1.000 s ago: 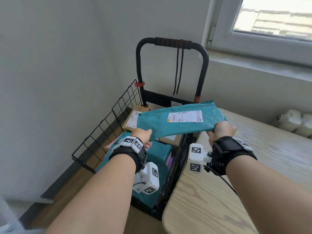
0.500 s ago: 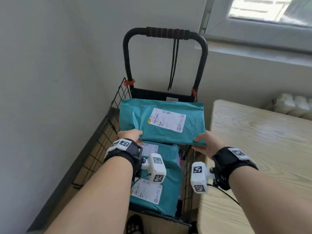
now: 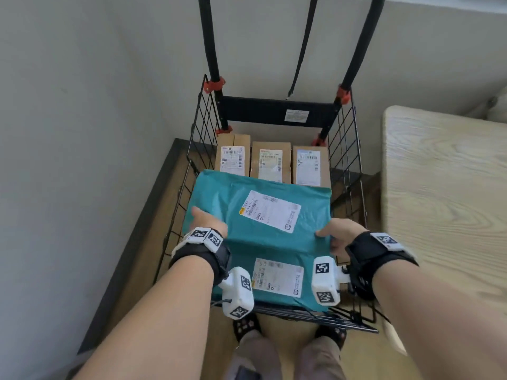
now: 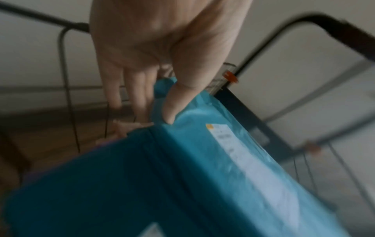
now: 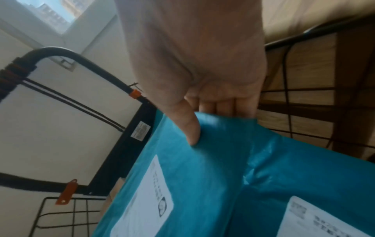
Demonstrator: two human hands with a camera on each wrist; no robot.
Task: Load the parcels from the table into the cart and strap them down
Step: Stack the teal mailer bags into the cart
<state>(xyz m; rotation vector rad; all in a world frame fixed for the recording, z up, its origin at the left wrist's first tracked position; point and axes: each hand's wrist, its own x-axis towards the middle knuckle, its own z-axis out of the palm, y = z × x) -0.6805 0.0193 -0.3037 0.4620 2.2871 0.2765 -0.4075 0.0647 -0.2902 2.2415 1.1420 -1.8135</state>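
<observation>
A teal mailer parcel (image 3: pixel 263 215) with a white label lies flat low inside the black wire cart (image 3: pixel 197 149), over another teal parcel (image 3: pixel 277 283). My left hand (image 3: pixel 208 220) pinches its left edge, thumb on top and fingers underneath (image 4: pixel 168 104). My right hand (image 3: pixel 337 234) pinches the right near corner the same way (image 5: pixel 192 128). Three brown cardboard boxes (image 3: pixel 271 164) stand in a row at the cart's far end. A black strap (image 3: pixel 301 48) hangs from the cart handle.
The pale wooden table (image 3: pixel 444 193) stands right of the cart, its edge close to the right wire side. A grey wall (image 3: pixel 82 133) borders the cart on the left. My feet (image 3: pixel 247 325) are at the cart's near end.
Both hands carried the teal parcel from table height over the cart, then lowered it onto the parcels inside. The view tilted downward, uncovering the brown boxes.
</observation>
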